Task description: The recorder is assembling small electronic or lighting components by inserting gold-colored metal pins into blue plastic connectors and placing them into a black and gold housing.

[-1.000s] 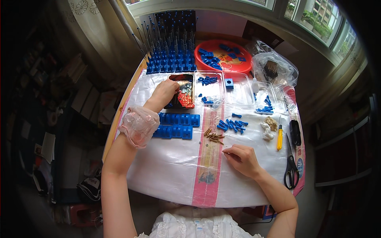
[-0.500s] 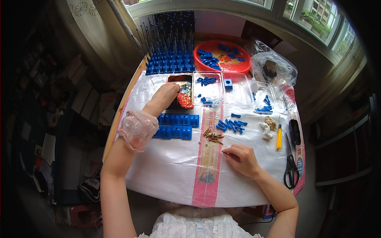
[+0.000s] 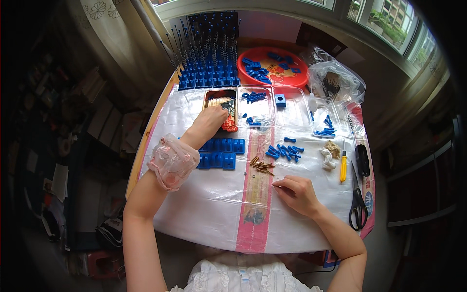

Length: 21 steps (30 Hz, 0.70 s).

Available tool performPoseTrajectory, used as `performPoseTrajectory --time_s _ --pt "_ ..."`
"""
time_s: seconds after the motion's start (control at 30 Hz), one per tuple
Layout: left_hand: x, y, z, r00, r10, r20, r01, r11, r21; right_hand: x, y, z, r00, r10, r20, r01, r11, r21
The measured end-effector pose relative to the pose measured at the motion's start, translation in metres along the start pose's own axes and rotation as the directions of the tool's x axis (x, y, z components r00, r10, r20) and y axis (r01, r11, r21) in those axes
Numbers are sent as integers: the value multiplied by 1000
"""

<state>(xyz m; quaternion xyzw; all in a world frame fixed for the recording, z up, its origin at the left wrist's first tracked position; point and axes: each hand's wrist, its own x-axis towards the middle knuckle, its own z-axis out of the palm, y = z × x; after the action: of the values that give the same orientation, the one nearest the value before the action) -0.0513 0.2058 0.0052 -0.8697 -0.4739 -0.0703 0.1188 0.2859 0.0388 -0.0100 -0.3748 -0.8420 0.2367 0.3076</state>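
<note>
Better to pick gently from box (image 3: 221, 93) with left hand (image 3: 207, 122), resting right hand (image 3: 297, 194) near pins (image 3: 264, 169), with both grips unclear.

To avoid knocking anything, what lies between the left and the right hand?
The head view shows blue blocks and brass-coloured pins between the left hand and the right hand.

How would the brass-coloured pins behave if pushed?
The brass-coloured pins look slim and rounded, so probably apt to roll. Their metallic sheen suggests they're stiff, perhaps heavy for their size. They lie loosely bunched, so nudging one may shift its neighbours.
</note>
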Motion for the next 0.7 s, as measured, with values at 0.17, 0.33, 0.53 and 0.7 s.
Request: performPoseTrajectory --time_s 0.17,0.33,0.53,0.7 --pt "2 -7 -2 999 -37 -16 35 997 -76 2 -2 0 1000 2 6 -2 1000 6" --pt "-9 31 -49 998 -28 -55 -6 847 -531 0 0 0 1000 -15 -15 16 1000 9" --pt "-54 108 -66 974 207 86 -94 728 -679 2 -3 0 1000 12 10 -12 1000 7" --pt "-61 115 -50 980 192 62 -113 777 -619 1 -1 1 1000 14 3 -14 1000 9"
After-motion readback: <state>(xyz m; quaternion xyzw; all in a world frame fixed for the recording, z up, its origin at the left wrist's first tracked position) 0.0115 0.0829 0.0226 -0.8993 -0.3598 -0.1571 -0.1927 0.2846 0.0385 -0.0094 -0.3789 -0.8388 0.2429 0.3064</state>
